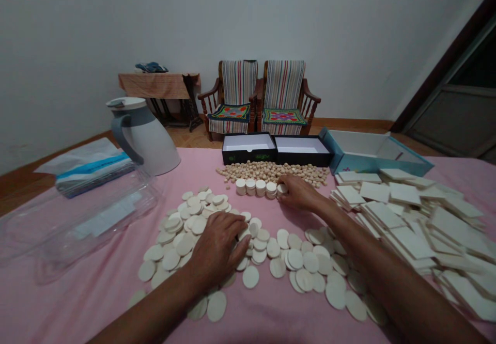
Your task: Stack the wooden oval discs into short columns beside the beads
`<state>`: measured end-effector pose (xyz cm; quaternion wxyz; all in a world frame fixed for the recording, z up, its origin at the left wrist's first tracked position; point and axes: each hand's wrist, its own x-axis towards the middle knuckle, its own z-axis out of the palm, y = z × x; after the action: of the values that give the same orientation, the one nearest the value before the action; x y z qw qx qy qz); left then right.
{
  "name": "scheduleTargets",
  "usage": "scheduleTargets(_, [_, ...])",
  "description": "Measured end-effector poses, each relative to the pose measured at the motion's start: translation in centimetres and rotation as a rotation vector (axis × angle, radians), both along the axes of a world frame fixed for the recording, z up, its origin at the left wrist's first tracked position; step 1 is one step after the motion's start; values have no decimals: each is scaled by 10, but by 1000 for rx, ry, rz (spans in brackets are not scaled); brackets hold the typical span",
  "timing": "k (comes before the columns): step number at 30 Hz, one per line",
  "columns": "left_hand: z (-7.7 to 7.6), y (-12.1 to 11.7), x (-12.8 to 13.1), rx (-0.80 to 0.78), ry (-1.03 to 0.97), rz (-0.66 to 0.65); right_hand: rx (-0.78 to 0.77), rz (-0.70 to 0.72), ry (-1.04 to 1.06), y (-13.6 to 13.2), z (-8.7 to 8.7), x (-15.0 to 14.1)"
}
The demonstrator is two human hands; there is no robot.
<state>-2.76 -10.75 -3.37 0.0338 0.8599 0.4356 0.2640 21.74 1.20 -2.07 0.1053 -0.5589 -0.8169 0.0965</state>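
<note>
My left hand (pixel 219 246) lies palm down on a spread of pale round wooden discs (pixel 182 230), its fingers curled over a few of them. My right hand (pixel 298 191) reaches farther out and pinches a disc at the right end of a short row of stacked discs (pixel 256 186). Behind that row lies a heap of small wooden beads (pixel 271 171). More loose discs (pixel 310 271) lie under and beside my right forearm.
A pile of square wooden tiles (pixel 418 220) fills the right side of the pink tablecloth (pixel 96 297). Two black boxes (pixel 248 147) and a blue box (pixel 372 153) stand at the far edge. A white jug (pixel 143 135) and clear plastic container (pixel 77 220) sit left.
</note>
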Motion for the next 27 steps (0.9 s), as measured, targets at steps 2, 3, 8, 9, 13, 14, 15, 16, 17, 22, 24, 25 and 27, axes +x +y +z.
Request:
scheduleTargets(2, [0, 0, 0, 2, -3, 2, 29, -17, 22, -4, 4, 3])
scheduleTargets(3, [0, 0, 0, 4, -3, 2, 51, -36, 34, -8, 8, 5])
scheduleTargets(8, [0, 0, 0, 2, -4, 2, -64, 86, 83, -46, 28, 10])
scheduleTargets(9, [0, 1, -1, -2, -4, 3, -147, 152, 74, -55, 30, 10])
scheduleTargets(13, [0, 1, 0, -7, -3, 2, -304, 265, 30, -81, 27, 5])
scheduleTargets(14, [0, 1, 0, -5, -4, 0, -300, 282, 30, -84, 25, 3])
scheduleTargets(15, [0, 1, 0, -3, -6, -2, -287, 297, 35, -86, 22, 2])
scheduleTargets(16, [0, 1, 0, -2, -7, -3, -269, 306, 44, -87, 21, 1])
scheduleTargets(17, [0, 1, 0, -3, -6, -3, -255, 304, 51, -87, 19, 0])
scheduleTargets(22, [0, 1, -1, -3, -4, -4, -340, 310, 151, -79, 22, 1])
scheduleTargets(24, [-1, 0, -1, 1, -6, -4, -399, 317, 263, -71, 22, 6])
scheduleTargets(25, [-1, 0, -1, 1, -6, -3, -406, 305, 326, -66, 21, 10])
scheduleTargets(27, [-1, 0, -1, -1, -4, -2, -376, 242, 409, -55, 16, 19])
